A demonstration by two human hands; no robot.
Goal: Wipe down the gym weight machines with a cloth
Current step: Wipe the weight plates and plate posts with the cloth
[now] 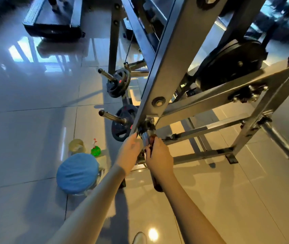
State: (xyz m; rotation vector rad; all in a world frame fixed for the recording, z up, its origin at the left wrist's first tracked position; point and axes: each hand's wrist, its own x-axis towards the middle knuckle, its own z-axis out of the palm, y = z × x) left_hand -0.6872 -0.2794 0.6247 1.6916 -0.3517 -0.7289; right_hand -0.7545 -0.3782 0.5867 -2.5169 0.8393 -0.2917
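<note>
Two hands meet low on the weight machine [210, 95], at a short chrome peg [145, 137] that juts out where its slanted beam [166, 67] comes down toward the tiled floor [25, 129]. The right hand [159, 159] has its fingers curled round a dark red cloth [151, 143] and presses it against the side of the peg; a loose end of the cloth hangs down under that wrist. The left hand [129, 152] lies just beside it with bent fingers touching the lower edge of the beam, seemingly to steady things, but whether they close round anything I cannot tell. Both forearms reach forward and down, nearly straight, converging on this one spot. As for progress, my guess is that the job is in the middle of a small detail and far from finished: nothing shows which bars have been wiped, and the cross bars, the big black plate [231, 64], the two smaller plates [119, 83] on their pegs and the other machines farther back all look like work left to do. A green spray bottle [95, 149], a pale tub [76, 146] and a round blue cushion [77, 173] sit on the floor left of the arms, well apart from the cloth
</note>
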